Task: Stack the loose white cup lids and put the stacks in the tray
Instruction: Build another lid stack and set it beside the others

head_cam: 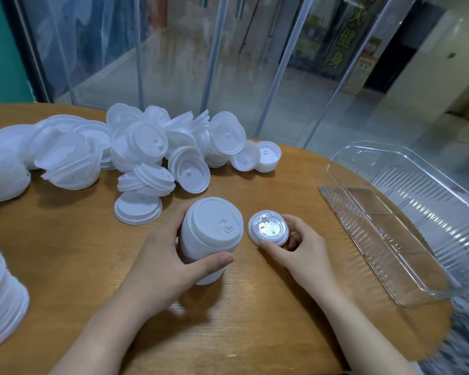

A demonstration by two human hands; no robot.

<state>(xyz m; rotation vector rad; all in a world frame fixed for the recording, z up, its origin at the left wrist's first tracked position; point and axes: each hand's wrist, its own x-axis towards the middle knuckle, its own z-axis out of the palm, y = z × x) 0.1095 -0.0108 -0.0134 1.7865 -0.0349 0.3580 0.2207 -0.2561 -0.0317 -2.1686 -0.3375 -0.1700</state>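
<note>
My left hand (163,262) grips a tall stack of white lids (210,236) standing on the wooden table, thumb across its front. Just to its right, my right hand (299,246) pinches a single white lid (267,228) at its edge, tilted up off the table, close beside the stack's top. A loose heap of white lids (152,150) spreads across the far left of the table. One flat lid (138,207) lies alone in front of the heap. The clear plastic tray (406,190) sits at the right with nothing in it.
Another stack of white lids (0,290) stands at the left edge, partly out of view. The round wooden table (65,253) has bare wood in the near middle. Glass panels rise behind the table's far rim. The tray overhangs the table's right edge.
</note>
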